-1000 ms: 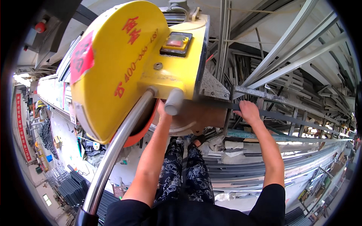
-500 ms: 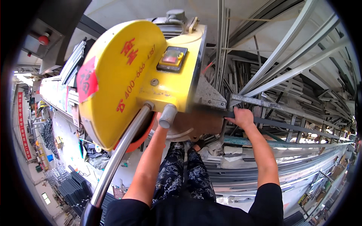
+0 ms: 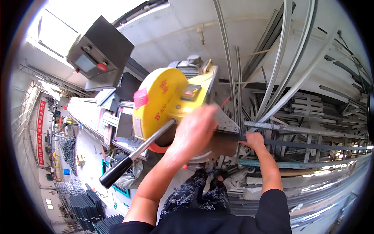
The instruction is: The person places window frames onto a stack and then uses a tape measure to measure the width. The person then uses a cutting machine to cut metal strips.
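A cut-off saw with a yellow blade guard (image 3: 156, 103) stands in front of me, its switch (image 3: 190, 92) on the body. The saw's lever has a black grip (image 3: 117, 171) that points down to the left. My left hand (image 3: 198, 126) is raised in front of the saw body, above the lever's inner end; its fingers are smeared by motion. My right hand (image 3: 253, 140) is closed around a long dark grey metal profile (image 3: 300, 144), just right of the saw. The profile runs level to the right; its left end is hidden at the saw.
A grey control box (image 3: 91, 58) with a red button stands at the upper left. A rail support (image 3: 288, 126) extends right, with stacked metal lengths (image 3: 307, 107) behind it. Long light profiles (image 3: 286, 58) lean on the wall. More bars (image 3: 304, 195) lie at the lower right.
My left hand has come up from beneath the saw body to in front of it. The view has shifted, showing more wall and the control box. My right hand keeps its hold on the profile.
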Demonstrator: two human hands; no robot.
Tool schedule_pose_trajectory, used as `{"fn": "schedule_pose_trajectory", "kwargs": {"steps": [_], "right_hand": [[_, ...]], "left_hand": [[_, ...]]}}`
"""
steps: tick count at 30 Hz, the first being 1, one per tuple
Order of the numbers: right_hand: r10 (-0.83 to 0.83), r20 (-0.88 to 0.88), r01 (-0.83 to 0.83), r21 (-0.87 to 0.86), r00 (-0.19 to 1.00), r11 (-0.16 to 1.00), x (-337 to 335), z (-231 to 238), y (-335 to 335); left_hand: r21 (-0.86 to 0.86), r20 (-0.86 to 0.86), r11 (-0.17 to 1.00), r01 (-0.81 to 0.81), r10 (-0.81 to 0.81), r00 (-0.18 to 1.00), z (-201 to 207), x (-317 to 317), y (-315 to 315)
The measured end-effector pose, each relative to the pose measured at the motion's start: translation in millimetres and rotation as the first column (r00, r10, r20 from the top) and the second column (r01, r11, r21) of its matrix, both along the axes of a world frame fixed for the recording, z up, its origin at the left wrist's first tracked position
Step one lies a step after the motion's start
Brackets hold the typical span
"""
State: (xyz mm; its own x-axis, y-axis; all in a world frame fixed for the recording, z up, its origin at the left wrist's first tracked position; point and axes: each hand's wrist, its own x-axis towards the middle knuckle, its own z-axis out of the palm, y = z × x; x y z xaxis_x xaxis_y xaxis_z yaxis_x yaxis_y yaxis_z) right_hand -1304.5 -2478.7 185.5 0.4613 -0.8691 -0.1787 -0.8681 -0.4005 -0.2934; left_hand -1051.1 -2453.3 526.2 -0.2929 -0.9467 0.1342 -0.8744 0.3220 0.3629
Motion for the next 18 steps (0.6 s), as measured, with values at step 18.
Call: {"fn": "schedule_pose_trajectory", "kwargs": {"steps": [18], "right_hand": [[-0.012,0.029,0.012,0.0,1.0,1.0,-4.0,-4.1,1.6]], "left_hand": [[0.128,0.51,0.958,-0.257,0.159,0.845,-29.5,21.9,-120.4]]}}
